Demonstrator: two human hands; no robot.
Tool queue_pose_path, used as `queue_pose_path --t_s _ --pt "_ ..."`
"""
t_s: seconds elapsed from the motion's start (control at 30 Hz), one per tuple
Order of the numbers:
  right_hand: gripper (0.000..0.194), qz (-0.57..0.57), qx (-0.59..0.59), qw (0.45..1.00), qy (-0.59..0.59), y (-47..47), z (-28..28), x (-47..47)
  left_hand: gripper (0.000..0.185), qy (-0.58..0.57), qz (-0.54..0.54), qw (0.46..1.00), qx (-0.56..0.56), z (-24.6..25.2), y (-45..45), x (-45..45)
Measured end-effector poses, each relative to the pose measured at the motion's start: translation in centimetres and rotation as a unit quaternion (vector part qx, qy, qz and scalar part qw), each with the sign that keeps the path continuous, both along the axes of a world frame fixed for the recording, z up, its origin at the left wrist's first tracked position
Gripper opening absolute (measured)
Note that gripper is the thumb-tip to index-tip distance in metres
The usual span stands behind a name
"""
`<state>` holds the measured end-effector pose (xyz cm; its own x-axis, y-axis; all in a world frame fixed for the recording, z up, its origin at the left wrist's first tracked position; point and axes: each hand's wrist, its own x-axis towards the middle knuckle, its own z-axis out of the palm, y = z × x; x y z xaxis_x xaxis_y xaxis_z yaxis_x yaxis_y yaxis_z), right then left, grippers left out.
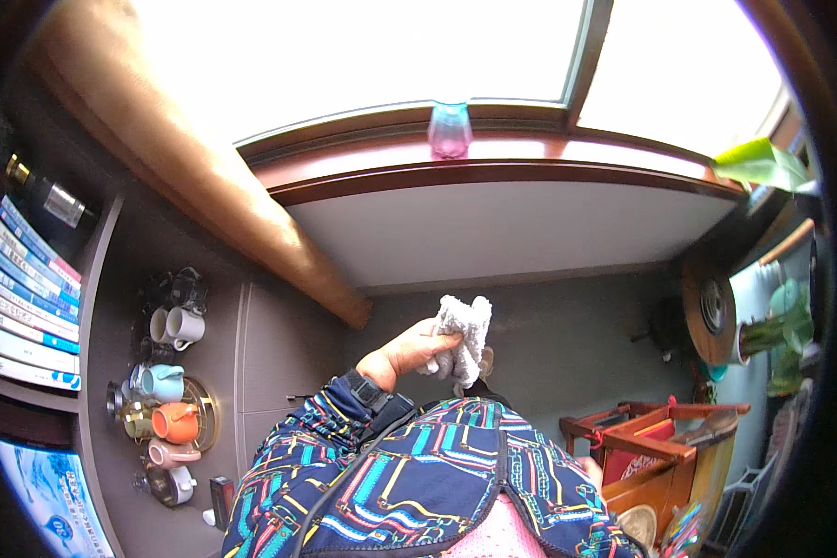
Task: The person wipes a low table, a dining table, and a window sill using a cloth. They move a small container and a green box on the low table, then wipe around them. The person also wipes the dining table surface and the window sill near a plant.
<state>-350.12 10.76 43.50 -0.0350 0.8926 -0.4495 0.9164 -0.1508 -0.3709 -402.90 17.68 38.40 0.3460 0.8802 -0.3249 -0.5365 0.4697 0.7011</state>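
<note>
My left hand (413, 347) grips a bunched white terry cloth (463, 342) in front of my body, its thumb lying across the fabric. A dark strapped band (370, 390) circles that wrist. Only a sliver of my right hand (590, 471) shows beside my patterned jacket (425, 481), close to a reddish wooden piece of furniture (642, 453); its fingers are hidden. Ahead, a glass (450, 130) shaded from blue to pink stands on the reddish-brown window sill (363, 167).
On the left, a shelf holds mugs, including an orange mug (174, 422) and a white mug (185, 326), beside a row of books (31, 300). A thick wooden post (251, 202) slants by the window. A round wooden stand (708, 314) and a green leaf (764, 165) are right.
</note>
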Motion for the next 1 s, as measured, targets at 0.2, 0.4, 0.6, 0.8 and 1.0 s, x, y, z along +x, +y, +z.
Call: queue_pose_path --t_s 0.2,0.4,0.6,0.8,1.0 --pt "0.050 0.035 -0.169 0.909 0.379 20.5 -1.5 -17.5 0.037 -0.002 0.060 0.998 0.036 1.6 2.7 -1.0" --pt "0.099 0.246 -0.315 0.779 0.483 28.1 -1.2 -33.0 0.041 0.032 0.068 0.995 0.058 4.4 7.4 -2.1" --pt "0.066 0.247 -0.400 0.719 0.511 31.6 -5.0 -36.7 0.050 0.244 0.036 0.967 0.066 4.1 9.9 -1.8" --pt "0.054 0.240 -0.410 0.736 0.483 32.0 -6.4 -37.6 0.054 0.199 0.128 0.971 0.013 2.7 10.2 -2.0" --pt "0.039 0.319 -0.347 0.763 0.443 32.9 -5.3 -41.0 0.045 0.071 0.238 0.968 -0.033 -0.4 11.5 -4.1"
